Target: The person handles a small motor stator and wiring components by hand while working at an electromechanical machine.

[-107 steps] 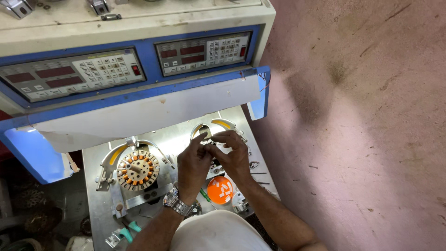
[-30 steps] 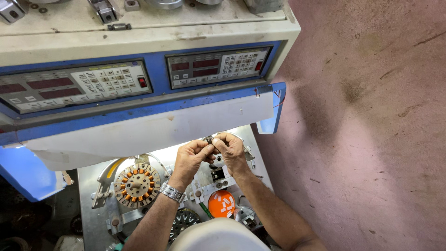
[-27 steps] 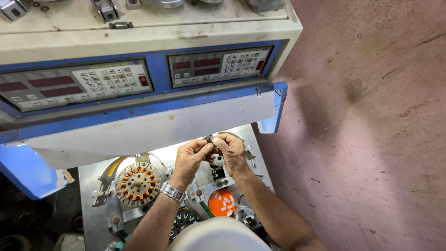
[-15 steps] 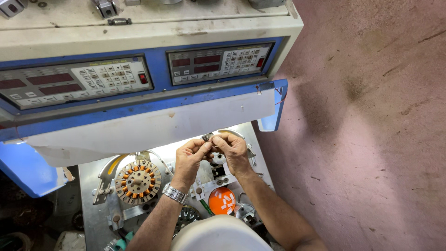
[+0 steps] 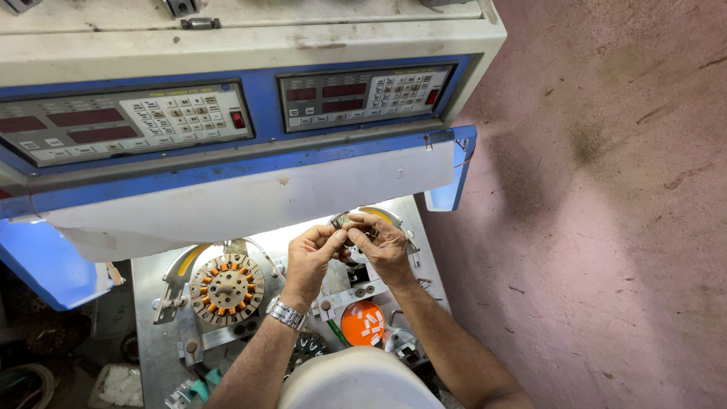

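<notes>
Overhead, a machine (image 5: 250, 45) with two blue control panels (image 5: 227, 113) is standing over a lit metal bed (image 5: 151, 333). Left on the bed, a stator (image 5: 226, 288) with orange windings is sitting in its fixture; an orange dish (image 5: 362, 323) is lying nearer the person. Left hand (image 5: 310, 257) and right hand (image 5: 381, 244) are meeting above the bed's right station, fingertips pinching together around a small metal part (image 5: 340, 220), fingers curled tight. A watch (image 5: 286, 313) is riding the left wrist.
</notes>
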